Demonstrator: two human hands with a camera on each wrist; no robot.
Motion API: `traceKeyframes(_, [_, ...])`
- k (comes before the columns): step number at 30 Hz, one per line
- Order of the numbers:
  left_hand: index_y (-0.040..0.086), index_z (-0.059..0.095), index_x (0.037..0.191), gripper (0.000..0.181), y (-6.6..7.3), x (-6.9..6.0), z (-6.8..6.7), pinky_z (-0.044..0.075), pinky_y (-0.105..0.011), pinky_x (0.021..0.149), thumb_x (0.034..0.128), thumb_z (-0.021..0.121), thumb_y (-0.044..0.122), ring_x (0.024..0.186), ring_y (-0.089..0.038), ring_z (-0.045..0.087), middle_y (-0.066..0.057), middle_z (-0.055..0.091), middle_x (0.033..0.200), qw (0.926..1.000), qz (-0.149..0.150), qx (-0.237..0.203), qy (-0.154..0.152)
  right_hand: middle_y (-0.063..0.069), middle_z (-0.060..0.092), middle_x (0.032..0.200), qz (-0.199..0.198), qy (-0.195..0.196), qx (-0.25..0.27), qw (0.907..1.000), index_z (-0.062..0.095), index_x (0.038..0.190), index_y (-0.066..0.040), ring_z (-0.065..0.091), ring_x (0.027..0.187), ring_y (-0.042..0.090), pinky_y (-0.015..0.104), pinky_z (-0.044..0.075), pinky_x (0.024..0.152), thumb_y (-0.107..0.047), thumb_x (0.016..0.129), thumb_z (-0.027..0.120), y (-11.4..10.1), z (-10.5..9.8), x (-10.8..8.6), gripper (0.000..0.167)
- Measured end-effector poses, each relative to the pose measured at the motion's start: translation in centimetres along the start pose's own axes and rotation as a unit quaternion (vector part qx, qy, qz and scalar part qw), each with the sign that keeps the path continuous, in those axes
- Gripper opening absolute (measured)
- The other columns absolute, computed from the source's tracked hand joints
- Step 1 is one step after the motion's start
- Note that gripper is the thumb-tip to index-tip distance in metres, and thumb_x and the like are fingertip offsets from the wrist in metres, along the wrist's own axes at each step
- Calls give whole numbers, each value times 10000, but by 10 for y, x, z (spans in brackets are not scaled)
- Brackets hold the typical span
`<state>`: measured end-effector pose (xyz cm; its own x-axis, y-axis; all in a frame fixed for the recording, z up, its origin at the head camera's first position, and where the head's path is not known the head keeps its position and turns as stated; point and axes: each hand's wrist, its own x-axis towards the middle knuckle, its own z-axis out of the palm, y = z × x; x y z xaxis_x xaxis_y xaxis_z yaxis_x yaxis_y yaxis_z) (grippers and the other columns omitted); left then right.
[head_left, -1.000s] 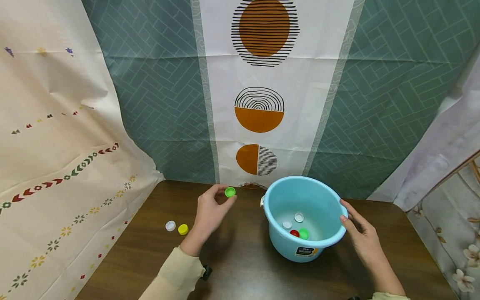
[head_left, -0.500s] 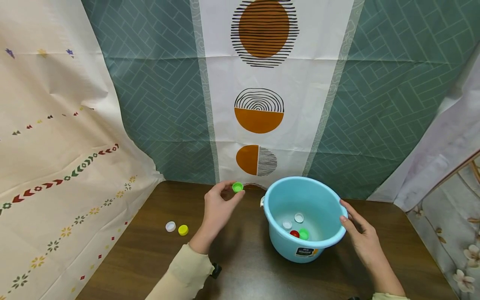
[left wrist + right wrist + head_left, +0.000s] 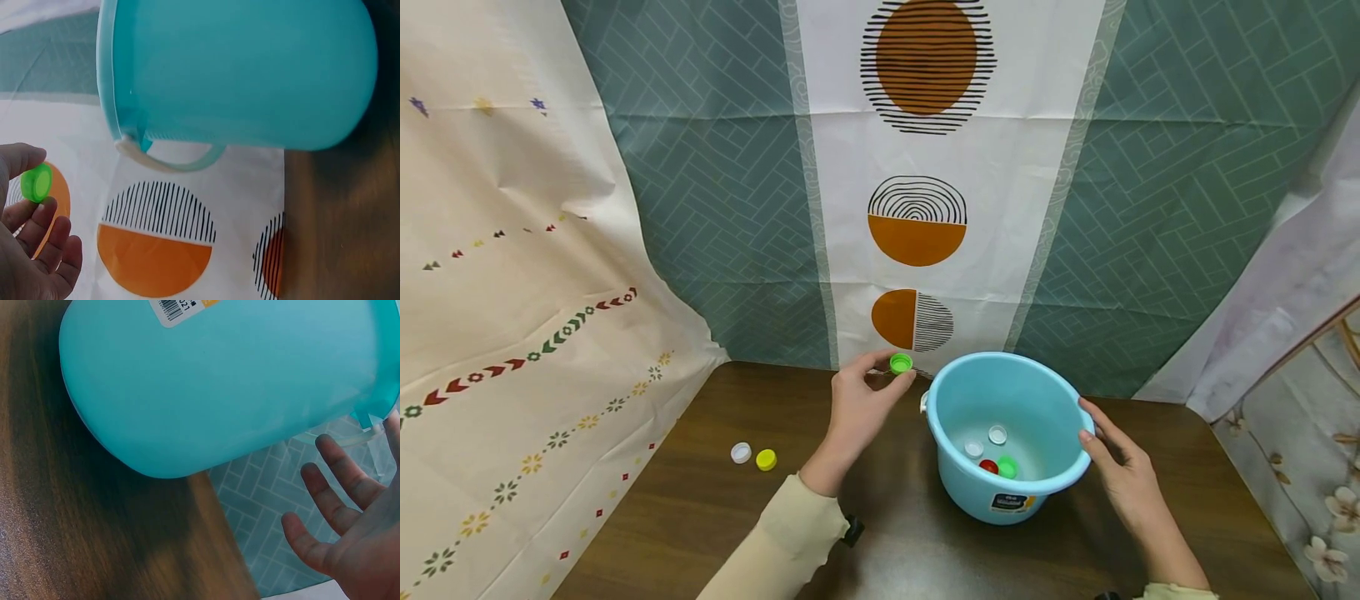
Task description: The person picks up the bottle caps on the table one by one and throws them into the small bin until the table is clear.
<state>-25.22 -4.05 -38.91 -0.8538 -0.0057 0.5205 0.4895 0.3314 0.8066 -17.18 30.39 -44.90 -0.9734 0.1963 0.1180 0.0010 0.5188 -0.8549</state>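
Observation:
Between thumb and fingertips, the left hand (image 3: 861, 410) pinches a green cap (image 3: 901, 363), held up just left of a light blue bucket (image 3: 988, 500). In the left wrist view the left hand (image 3: 34, 237) holds the green cap (image 3: 36, 182) beside the bucket (image 3: 244, 69). The right hand (image 3: 1131, 483) grips the bucket's right rim with thumb and fingers; in the right wrist view the other fingers of that hand (image 3: 356, 519) spread off the wall. Inside the bucket lie a red cap (image 3: 988, 467), a green cap (image 3: 1007, 468) and two whitish caps (image 3: 973, 450).
On the left of the brown table (image 3: 700, 517) lie a white cap (image 3: 741, 452) and a yellow cap (image 3: 766, 460), side by side. A patterned cloth (image 3: 730, 208) hangs behind the table, with a cream cloth (image 3: 535, 333) at the left. The bucket's handle (image 3: 169, 164) hangs at its side.
The left hand has moved right and slightly away from the body with the green cap, closer to the bucket. The right hand and the bucket have stayed in place.

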Motion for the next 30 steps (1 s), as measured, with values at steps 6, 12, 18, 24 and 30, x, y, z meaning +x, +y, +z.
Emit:
traceKeyframes(6, [163, 691, 1043, 291, 14, 3, 12, 564, -273, 727, 780, 755, 270, 843, -121, 631, 33, 658, 951, 9993, 142, -330, -118, -82, 429, 1441, -20, 32, 26, 10000, 365, 1418, -384, 409, 1082, -144, 98, 402, 768, -389, 957, 488, 1, 1, 1, 478])
traceKeyframes(12, [184, 678, 1070, 319, 15, 7, 25, 567, -293, 701, 786, 747, 314, 794, -158, 653, 34, 630, 944, 9991, 146, -285, -288, -60, 413, 1459, -40, 37, -10, 10000, 364, 1417, -389, 402, 1094, -140, 89, 409, 768, -393, 957, 486, 0, 0, 2, 476])
traceKeyframes(18, [190, 673, 1103, 352, 22, 10, 35, 542, -222, 665, 797, 730, 354, 835, -135, 619, 42, 623, 973, 9987, 223, -81, -447, -96, 409, 1455, -72, 48, 17, 10000, 364, 1419, -383, 399, 1096, -141, 88, 410, 770, -392, 957, 486, 1, 0, 1, 478])
traceKeyframes(24, [208, 676, 1096, 329, 27, 13, 48, 549, -301, 700, 802, 726, 347, 931, -148, 588, 69, 630, 992, 9980, 301, -82, -553, -96, 439, 1427, -148, 66, 161, 9997, 376, 1423, -351, 411, 1084, -152, 80, 415, 770, -367, 957, 497, 0, 0, -1, 481])
traceKeyframes(30, [214, 681, 1086, 325, 30, 15, 61, 542, -313, 725, 798, 728, 358, 967, -164, 588, 102, 628, 1006, 9975, 232, -170, -643, -89, 436, 1428, -159, 63, 216, 9996, 377, 1422, -350, 406, 1096, -157, 69, 414, 778, -362, 959, 495, 0, 0, -2, 478])
